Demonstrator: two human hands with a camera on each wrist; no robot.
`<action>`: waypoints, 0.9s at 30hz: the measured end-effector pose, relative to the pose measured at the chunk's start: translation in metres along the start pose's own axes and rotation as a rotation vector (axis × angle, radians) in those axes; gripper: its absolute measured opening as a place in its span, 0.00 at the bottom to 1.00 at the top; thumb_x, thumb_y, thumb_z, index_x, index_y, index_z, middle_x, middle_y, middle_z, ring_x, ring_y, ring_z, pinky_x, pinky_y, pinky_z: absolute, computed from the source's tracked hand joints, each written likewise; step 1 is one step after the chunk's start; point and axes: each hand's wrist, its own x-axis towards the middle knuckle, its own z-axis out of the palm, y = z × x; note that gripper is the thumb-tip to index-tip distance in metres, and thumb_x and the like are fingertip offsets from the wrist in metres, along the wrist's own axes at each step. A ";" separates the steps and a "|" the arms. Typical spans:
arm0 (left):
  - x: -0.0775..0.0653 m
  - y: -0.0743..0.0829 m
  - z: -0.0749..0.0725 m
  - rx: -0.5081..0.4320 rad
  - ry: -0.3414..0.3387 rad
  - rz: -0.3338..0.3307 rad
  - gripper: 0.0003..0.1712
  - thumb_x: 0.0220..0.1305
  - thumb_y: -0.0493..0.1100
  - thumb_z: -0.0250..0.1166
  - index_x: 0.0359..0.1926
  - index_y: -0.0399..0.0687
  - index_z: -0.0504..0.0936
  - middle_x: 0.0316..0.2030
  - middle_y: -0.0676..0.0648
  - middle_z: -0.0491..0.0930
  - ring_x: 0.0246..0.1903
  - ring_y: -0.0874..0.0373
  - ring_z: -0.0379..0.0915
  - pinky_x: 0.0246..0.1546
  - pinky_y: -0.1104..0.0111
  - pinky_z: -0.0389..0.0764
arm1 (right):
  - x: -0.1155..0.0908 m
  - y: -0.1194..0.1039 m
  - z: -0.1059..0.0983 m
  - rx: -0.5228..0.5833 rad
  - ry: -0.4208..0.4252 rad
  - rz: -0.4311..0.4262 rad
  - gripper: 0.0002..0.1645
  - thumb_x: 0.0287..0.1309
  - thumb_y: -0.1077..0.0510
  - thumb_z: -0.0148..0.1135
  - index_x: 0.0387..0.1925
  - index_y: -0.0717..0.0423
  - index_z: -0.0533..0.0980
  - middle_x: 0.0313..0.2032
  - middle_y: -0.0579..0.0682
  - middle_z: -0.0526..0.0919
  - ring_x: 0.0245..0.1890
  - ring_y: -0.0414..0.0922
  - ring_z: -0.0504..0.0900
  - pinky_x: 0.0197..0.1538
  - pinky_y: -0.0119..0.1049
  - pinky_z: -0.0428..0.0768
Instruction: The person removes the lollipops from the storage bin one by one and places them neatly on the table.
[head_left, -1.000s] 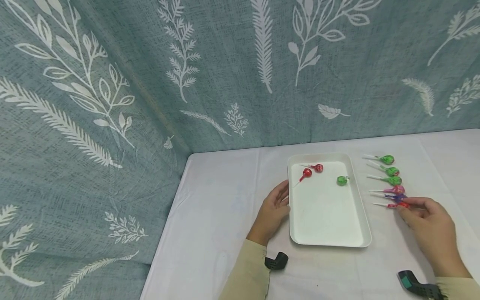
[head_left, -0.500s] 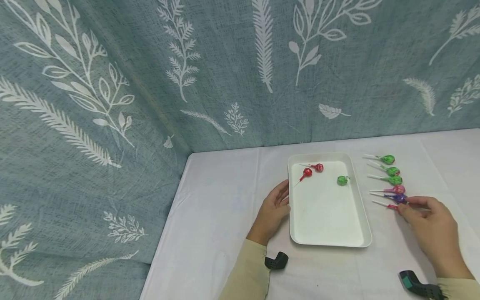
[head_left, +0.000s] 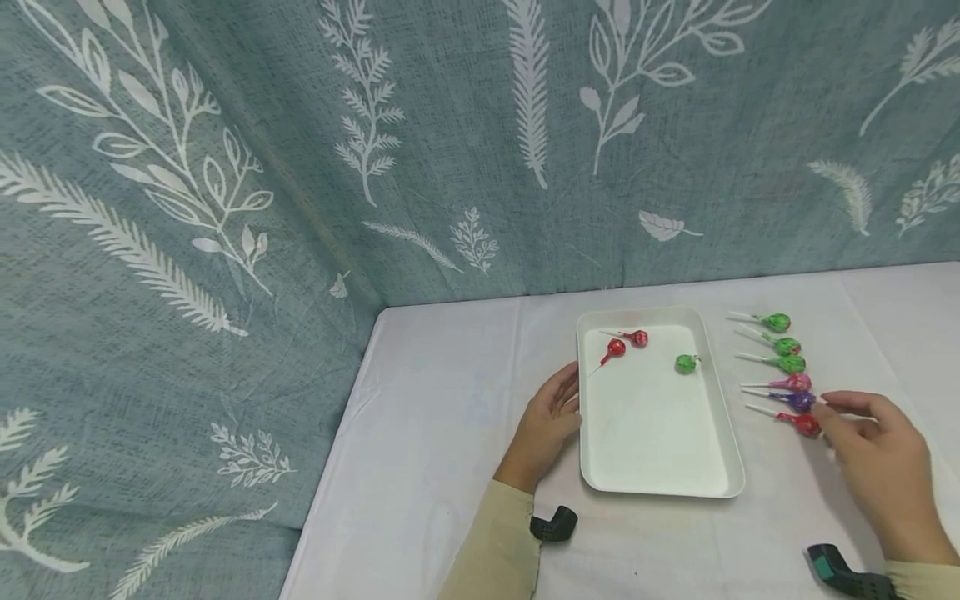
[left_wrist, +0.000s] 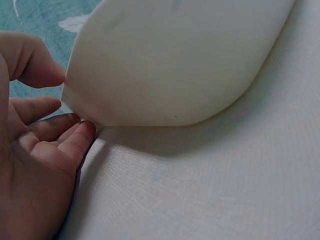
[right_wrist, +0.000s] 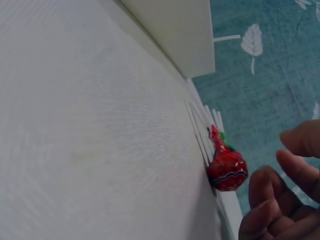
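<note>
My left hand (head_left: 546, 427) rests against the outer left wall of a white tray (head_left: 652, 479). In the left wrist view its fingers (left_wrist: 75, 140) touch the tray wall (left_wrist: 165, 75). My right hand (head_left: 877, 450) hovers beside a red-wrapped lollipop (head_left: 806, 425), its thumb and fingers apart and nothing held. The right wrist view shows a gap between that lollipop (right_wrist: 228, 171) and the fingers (right_wrist: 262, 187). Above the red one lie a purple lollipop (head_left: 799, 402) and a pink lollipop (head_left: 799, 382), their sticks pointing left.
Several green lollipops, such as the top one (head_left: 777, 322), continue the column right of the tray. Inside the tray lie two red lollipops (head_left: 616, 347) and a green one (head_left: 686, 363). A white cloth (head_left: 442, 400) covers the table, with a blue-green patterned curtain (head_left: 450, 150) behind.
My right hand has let go of the red lollipop and drawn slightly to the right. The red lollipop now lies a little lower, apart from the purple one. The left hand stays put.
</note>
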 end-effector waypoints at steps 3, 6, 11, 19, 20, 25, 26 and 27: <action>0.000 0.000 0.000 0.008 -0.004 -0.002 0.47 0.60 0.24 0.54 0.83 0.39 0.64 0.78 0.45 0.69 0.74 0.54 0.68 0.71 0.67 0.74 | -0.001 0.000 -0.003 0.056 -0.004 -0.006 0.13 0.77 0.53 0.64 0.55 0.56 0.81 0.26 0.36 0.82 0.23 0.38 0.76 0.19 0.31 0.72; 0.001 -0.001 0.000 0.014 -0.006 0.000 0.47 0.60 0.24 0.54 0.83 0.39 0.64 0.78 0.45 0.69 0.75 0.54 0.68 0.71 0.67 0.74 | -0.002 -0.002 -0.004 0.116 -0.008 -0.004 0.06 0.77 0.53 0.65 0.51 0.47 0.81 0.26 0.33 0.83 0.25 0.36 0.78 0.21 0.30 0.72; 0.001 0.000 0.001 0.012 -0.007 0.003 0.46 0.61 0.24 0.54 0.83 0.40 0.64 0.78 0.45 0.69 0.74 0.54 0.69 0.71 0.67 0.74 | -0.006 -0.008 -0.003 0.255 -0.040 -0.032 0.07 0.77 0.57 0.67 0.50 0.42 0.83 0.29 0.33 0.87 0.30 0.30 0.83 0.28 0.22 0.77; 0.001 -0.001 -0.001 -0.005 -0.009 0.007 0.47 0.60 0.24 0.54 0.83 0.39 0.64 0.78 0.46 0.69 0.74 0.55 0.68 0.71 0.66 0.74 | -0.012 -0.025 0.007 0.281 -0.116 -0.240 0.11 0.80 0.62 0.61 0.57 0.58 0.82 0.50 0.33 0.84 0.40 0.30 0.85 0.37 0.18 0.82; 0.001 -0.001 -0.001 -0.008 -0.011 0.008 0.47 0.60 0.23 0.54 0.83 0.39 0.64 0.78 0.46 0.69 0.74 0.55 0.68 0.71 0.66 0.74 | -0.012 -0.027 0.009 0.278 -0.126 -0.269 0.11 0.80 0.62 0.60 0.58 0.59 0.81 0.53 0.34 0.83 0.42 0.30 0.85 0.38 0.18 0.83; 0.001 -0.001 -0.001 -0.006 -0.006 0.006 0.46 0.61 0.24 0.54 0.83 0.40 0.64 0.77 0.49 0.70 0.74 0.57 0.69 0.71 0.66 0.75 | -0.006 -0.039 0.018 0.255 -0.174 -0.351 0.15 0.82 0.63 0.57 0.62 0.64 0.78 0.57 0.43 0.81 0.47 0.29 0.84 0.41 0.20 0.85; 0.001 -0.002 -0.001 -0.007 -0.004 0.005 0.46 0.61 0.24 0.54 0.83 0.40 0.64 0.77 0.49 0.70 0.73 0.58 0.69 0.71 0.66 0.75 | -0.004 -0.041 0.019 0.259 -0.187 -0.355 0.16 0.82 0.63 0.57 0.63 0.65 0.77 0.57 0.43 0.81 0.47 0.29 0.84 0.42 0.20 0.85; 0.001 -0.002 -0.001 -0.007 -0.004 0.004 0.46 0.61 0.24 0.54 0.83 0.40 0.64 0.77 0.49 0.70 0.73 0.58 0.69 0.71 0.66 0.75 | -0.002 -0.043 0.021 0.267 -0.200 -0.359 0.17 0.82 0.63 0.56 0.64 0.66 0.76 0.58 0.44 0.81 0.49 0.29 0.84 0.43 0.20 0.85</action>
